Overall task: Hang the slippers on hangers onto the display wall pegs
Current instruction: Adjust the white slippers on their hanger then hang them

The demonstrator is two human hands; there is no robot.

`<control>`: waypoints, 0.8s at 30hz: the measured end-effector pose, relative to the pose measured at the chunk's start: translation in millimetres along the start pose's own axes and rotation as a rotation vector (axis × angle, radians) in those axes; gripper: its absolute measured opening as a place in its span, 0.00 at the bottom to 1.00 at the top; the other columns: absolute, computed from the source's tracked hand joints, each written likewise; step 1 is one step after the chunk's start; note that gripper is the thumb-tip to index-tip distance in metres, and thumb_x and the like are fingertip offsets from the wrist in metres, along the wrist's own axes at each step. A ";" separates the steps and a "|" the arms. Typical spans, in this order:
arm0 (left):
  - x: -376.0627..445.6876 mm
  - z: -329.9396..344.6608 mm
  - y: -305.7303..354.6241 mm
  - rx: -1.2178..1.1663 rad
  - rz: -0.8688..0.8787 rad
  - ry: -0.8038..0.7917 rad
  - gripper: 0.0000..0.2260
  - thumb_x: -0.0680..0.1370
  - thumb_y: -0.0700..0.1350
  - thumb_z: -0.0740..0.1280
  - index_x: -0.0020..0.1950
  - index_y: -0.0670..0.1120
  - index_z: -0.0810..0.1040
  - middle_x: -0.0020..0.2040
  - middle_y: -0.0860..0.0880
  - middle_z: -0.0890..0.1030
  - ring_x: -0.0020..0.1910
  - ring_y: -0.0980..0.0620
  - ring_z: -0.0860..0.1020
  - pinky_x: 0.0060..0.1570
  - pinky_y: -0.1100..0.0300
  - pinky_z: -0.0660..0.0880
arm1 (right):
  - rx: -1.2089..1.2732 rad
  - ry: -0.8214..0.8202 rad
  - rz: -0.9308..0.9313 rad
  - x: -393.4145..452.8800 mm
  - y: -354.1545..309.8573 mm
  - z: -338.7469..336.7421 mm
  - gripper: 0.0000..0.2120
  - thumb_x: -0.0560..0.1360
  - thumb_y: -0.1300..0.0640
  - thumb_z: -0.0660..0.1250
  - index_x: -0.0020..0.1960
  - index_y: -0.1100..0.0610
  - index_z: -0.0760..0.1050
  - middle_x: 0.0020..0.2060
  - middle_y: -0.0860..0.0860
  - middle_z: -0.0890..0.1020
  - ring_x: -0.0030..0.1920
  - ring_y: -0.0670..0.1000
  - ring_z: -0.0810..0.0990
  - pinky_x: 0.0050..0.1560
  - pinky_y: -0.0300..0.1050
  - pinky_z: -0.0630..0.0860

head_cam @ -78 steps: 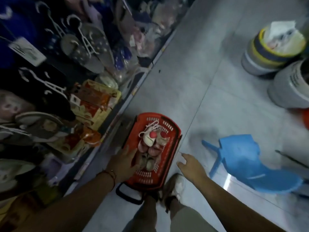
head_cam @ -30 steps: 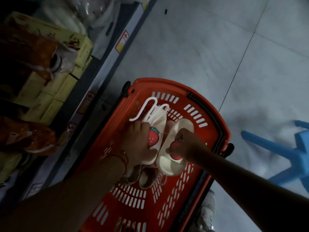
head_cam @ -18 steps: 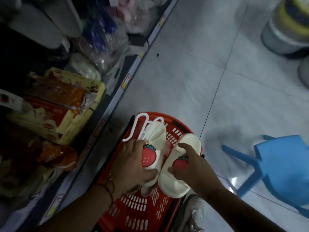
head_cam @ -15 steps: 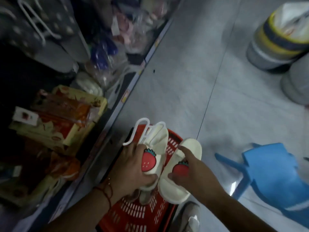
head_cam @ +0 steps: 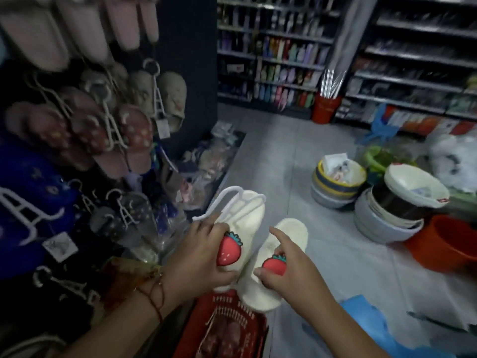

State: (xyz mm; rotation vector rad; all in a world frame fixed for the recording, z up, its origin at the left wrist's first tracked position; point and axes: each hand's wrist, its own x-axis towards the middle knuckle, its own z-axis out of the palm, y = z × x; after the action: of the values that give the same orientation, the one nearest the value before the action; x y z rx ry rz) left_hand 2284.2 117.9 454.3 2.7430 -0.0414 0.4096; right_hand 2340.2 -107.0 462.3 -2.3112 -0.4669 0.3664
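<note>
Head view: since half a second ago the cream strawberry slippers [head_cam: 247, 228] have risen clear above the red basket [head_cam: 227, 321], level with the display wall [head_cam: 85, 130]. Their long axes run away from the person, the white hanger [head_cam: 227, 200] hook at the far end. The left hand [head_cam: 201, 257] grips one slipper, fingers curled around it; the right hand [head_cam: 286, 267] pinches the other, forefinger extended.

single head-worn view, wide-angle, looking forward and down along a shop aisle. hands [head_cam: 289, 270] close at bottom centre; display wall [head_cam: 77, 125] near on left, shelves [head_cam: 284, 55] far ahead.
</note>
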 end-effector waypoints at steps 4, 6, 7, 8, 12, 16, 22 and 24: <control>22.1 -52.4 19.9 0.100 0.046 0.028 0.26 0.64 0.59 0.73 0.58 0.51 0.73 0.71 0.45 0.71 0.60 0.41 0.71 0.56 0.49 0.75 | 0.240 0.098 0.040 -8.9 -22.1 -24.3 0.30 0.68 0.52 0.79 0.65 0.37 0.71 0.51 0.43 0.75 0.50 0.40 0.77 0.45 0.25 0.70; 28.2 -68.4 29.3 0.152 0.067 0.029 0.25 0.64 0.56 0.75 0.57 0.50 0.74 0.72 0.44 0.70 0.60 0.41 0.70 0.56 0.49 0.74 | 0.344 0.141 0.046 -13.8 -27.8 -32.1 0.25 0.69 0.54 0.79 0.60 0.38 0.74 0.51 0.46 0.75 0.49 0.41 0.77 0.43 0.27 0.70; 30.6 -74.3 33.6 0.192 0.101 0.037 0.25 0.63 0.56 0.75 0.56 0.50 0.75 0.71 0.44 0.72 0.59 0.41 0.70 0.56 0.50 0.74 | 0.373 0.156 0.038 -16.5 -31.4 -35.1 0.24 0.69 0.54 0.79 0.60 0.38 0.74 0.51 0.47 0.76 0.50 0.42 0.78 0.45 0.28 0.70; 32.3 -78.3 37.9 0.227 0.131 0.040 0.25 0.61 0.57 0.75 0.54 0.50 0.75 0.69 0.43 0.74 0.58 0.42 0.71 0.55 0.51 0.75 | 0.391 0.172 0.030 -19.1 -34.1 -37.4 0.24 0.69 0.53 0.79 0.60 0.39 0.75 0.52 0.47 0.76 0.51 0.42 0.78 0.46 0.30 0.70; 36.3 -85.6 53.5 0.271 0.173 0.020 0.23 0.61 0.58 0.74 0.52 0.51 0.75 0.68 0.44 0.75 0.58 0.40 0.75 0.55 0.52 0.76 | 0.423 0.227 -0.006 -27.0 -44.5 -46.0 0.27 0.68 0.48 0.78 0.64 0.38 0.71 0.54 0.44 0.76 0.54 0.37 0.76 0.49 0.27 0.69; 38.9 -94.8 68.9 0.373 0.237 0.015 0.24 0.57 0.56 0.77 0.50 0.52 0.76 0.67 0.46 0.75 0.51 0.43 0.77 0.47 0.51 0.78 | 0.359 0.329 -0.057 -33.7 -60.0 -54.3 0.46 0.63 0.36 0.74 0.76 0.43 0.59 0.70 0.43 0.67 0.69 0.46 0.70 0.65 0.37 0.67; 46.6 -111.7 78.8 0.420 0.295 0.019 0.27 0.54 0.53 0.80 0.51 0.52 0.78 0.70 0.45 0.73 0.52 0.43 0.77 0.48 0.49 0.78 | 0.049 0.535 -0.312 -45.4 -89.7 -78.1 0.50 0.66 0.27 0.67 0.80 0.47 0.52 0.73 0.39 0.58 0.72 0.38 0.55 0.72 0.41 0.58; 49.4 -114.4 80.1 0.424 0.318 0.018 0.27 0.55 0.52 0.79 0.51 0.52 0.76 0.70 0.45 0.73 0.53 0.42 0.77 0.48 0.49 0.78 | -0.081 0.539 -0.424 -38.2 -93.9 -88.3 0.41 0.68 0.30 0.68 0.75 0.47 0.63 0.68 0.40 0.68 0.68 0.41 0.65 0.68 0.41 0.64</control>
State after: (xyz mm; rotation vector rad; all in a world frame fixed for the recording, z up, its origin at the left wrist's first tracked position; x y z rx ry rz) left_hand 2293.3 85.5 598.5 3.1577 -0.4382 0.5858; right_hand 2319.8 -115.4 594.8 -2.1912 -0.6779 -0.4762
